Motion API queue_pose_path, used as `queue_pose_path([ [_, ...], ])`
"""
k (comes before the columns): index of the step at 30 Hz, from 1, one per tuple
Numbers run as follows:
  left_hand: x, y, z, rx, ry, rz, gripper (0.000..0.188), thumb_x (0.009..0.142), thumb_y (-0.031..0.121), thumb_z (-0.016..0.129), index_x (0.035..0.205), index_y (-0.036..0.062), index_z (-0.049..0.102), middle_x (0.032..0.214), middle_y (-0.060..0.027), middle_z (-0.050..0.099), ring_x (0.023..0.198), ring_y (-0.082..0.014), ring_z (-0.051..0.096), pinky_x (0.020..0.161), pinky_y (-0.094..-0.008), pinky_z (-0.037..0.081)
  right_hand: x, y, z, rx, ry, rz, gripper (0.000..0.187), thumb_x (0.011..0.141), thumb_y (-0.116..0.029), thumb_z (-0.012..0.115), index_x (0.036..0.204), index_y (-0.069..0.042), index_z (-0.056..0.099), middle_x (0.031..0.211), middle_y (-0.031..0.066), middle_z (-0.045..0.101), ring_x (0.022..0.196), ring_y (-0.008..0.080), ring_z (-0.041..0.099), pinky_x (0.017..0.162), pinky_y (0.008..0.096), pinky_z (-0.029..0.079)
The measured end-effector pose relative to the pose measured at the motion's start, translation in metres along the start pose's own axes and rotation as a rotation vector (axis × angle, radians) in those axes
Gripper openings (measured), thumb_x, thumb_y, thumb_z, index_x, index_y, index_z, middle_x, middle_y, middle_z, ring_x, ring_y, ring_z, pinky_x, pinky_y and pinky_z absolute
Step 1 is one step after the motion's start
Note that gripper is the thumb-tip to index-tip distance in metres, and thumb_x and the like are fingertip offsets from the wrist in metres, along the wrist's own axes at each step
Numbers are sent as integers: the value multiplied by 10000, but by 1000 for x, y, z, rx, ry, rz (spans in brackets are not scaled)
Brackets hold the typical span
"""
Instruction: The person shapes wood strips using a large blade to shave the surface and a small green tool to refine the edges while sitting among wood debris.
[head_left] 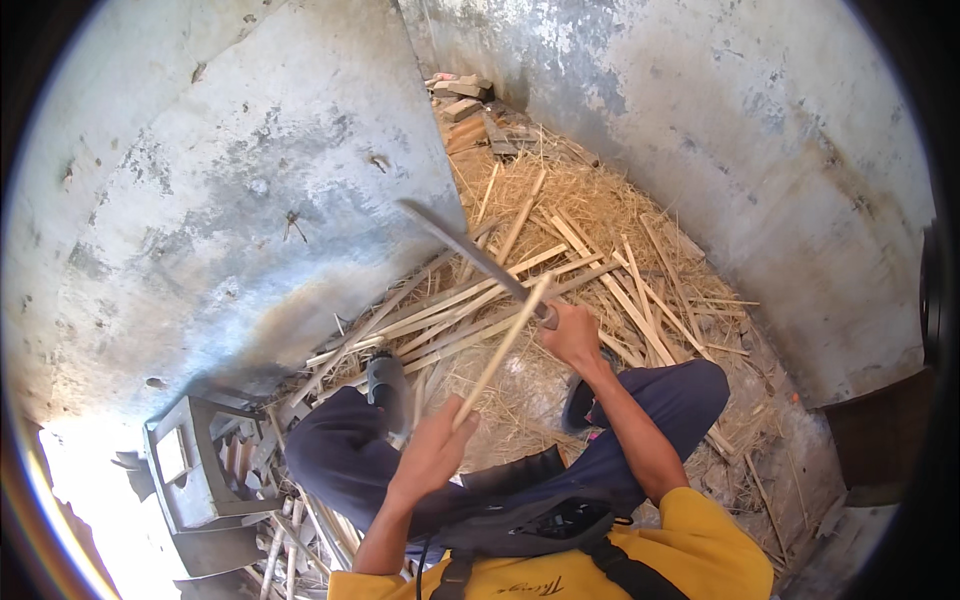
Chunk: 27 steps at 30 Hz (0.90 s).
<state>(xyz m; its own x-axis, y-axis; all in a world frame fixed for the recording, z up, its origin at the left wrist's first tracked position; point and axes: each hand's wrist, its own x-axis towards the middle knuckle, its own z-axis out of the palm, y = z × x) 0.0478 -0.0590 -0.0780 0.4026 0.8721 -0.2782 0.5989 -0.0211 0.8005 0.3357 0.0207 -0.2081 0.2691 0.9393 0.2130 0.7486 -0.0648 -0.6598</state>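
Note:
My left hand is closed around the lower end of a thin, pale bamboo strip, which slants up and to the right in front of me. My right hand grips the handle of a machete. Its long, dark blade points up and to the left, with the tip near the wall's edge. The strip's upper end lies close to the machete near the handle; whether they touch I cannot tell. Both hands are above the floor between my bent knees.
Long bamboo strips and straw-like shavings cover the floor ahead. Worn grey walls stand on the left and right. Bricks are piled in the far corner. A grey box-like casing sits at the lower left.

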Motion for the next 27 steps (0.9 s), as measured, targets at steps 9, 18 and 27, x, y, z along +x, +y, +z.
queue_pose_path([
  [9,12,-24,-25,-421,-125,-170,342,1084,409,551,1101,67,553,751,41,443,620,-62,400,531,-271,337,-1,-17,-27,386,48,27,126,814,-114,710,884,-10,698,613,133,589,577,173,632,582,330,463],
  [18,15,-29,-20,-344,-113,-189,388,1091,428,530,984,58,571,760,19,474,674,-80,447,587,-284,375,-31,-50,-10,139,4,-351,140,715,-179,730,832,-148,660,609,127,636,570,353,669,535,451,512],
  [27,18,-34,-15,-202,10,-78,388,1078,390,540,967,19,570,770,-73,552,734,-176,513,680,-362,421,-36,-49,0,143,-41,-346,152,706,-176,727,842,-152,664,617,132,647,597,366,681,556,475,522],
])
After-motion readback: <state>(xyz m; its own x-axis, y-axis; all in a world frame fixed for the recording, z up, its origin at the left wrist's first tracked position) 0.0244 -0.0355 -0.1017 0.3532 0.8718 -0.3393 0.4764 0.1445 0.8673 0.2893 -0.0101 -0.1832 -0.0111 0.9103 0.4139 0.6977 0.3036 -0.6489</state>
